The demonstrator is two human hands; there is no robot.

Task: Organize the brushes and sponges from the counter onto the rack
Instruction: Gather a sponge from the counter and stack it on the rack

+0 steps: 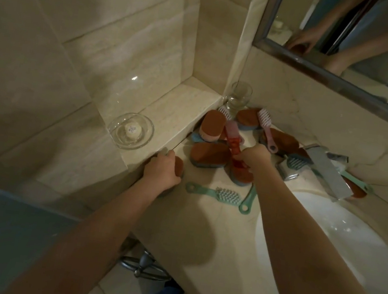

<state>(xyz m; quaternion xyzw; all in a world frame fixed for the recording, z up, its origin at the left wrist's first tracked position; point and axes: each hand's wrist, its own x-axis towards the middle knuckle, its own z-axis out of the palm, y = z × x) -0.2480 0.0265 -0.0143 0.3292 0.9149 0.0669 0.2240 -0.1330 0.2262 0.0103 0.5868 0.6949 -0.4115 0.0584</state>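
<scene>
With the right hand (pixel 253 157) curled round the red brush (pixel 233 143) over the sponge pile (pixel 207 158) and the left hand (pixel 162 168) gripping a brown sponge (pixel 179 165) on the surface (pixel 201 224), lift both straight up, clear of neighbours.

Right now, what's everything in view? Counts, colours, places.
sponges: at least seven, brown on blue, counter corner, one beyond faucet
brushes: at least five, pink, red, teal, among sponges
tumbler: one, clear, corner
dish: one, clear glass, ledge, white round item inside
faucet: one, chrome, above sink
sink: one, white, right
mirror: one, metal-framed, upper right
left grip: one, holds a sponge at counter's left edge
right grip: one, holds red brush
</scene>
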